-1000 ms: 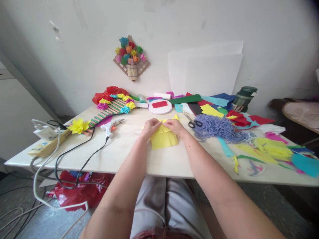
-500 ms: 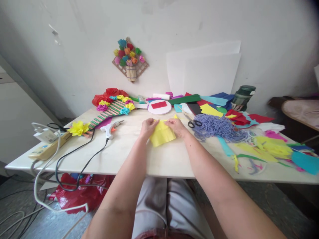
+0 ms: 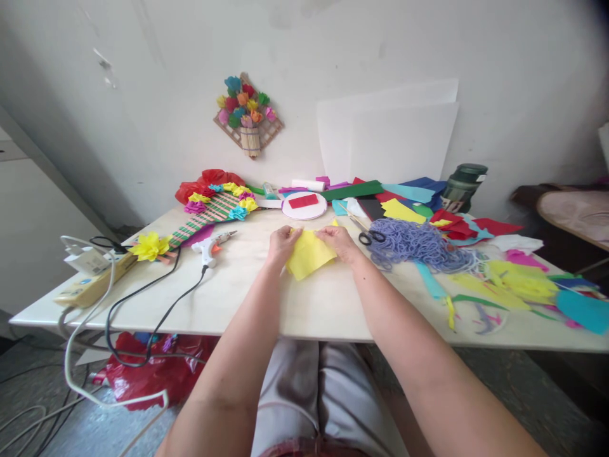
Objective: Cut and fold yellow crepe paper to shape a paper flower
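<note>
A yellow sheet of crepe paper (image 3: 309, 255) is held just above the white table (image 3: 247, 298), tilted with its near corner pointing left and down. My left hand (image 3: 281, 244) pinches its upper left edge. My right hand (image 3: 339, 242) pinches its upper right edge. Both hands sit close together at the middle of the table. A small yellow scrap lies just beyond my fingers.
A glue gun (image 3: 212, 244) with a black cord lies to the left, near a power strip (image 3: 90, 282) and a paper-flower craft (image 3: 209, 206). Scissors (image 3: 368, 235), purple yarn (image 3: 419, 244), coloured paper scraps (image 3: 518, 279) and a green bottle (image 3: 461, 187) crowd the right.
The yellow paper lay flat on the table a second ago; both hands have lifted it and turned it so it hangs tilted. My hands stayed in about the same place.
</note>
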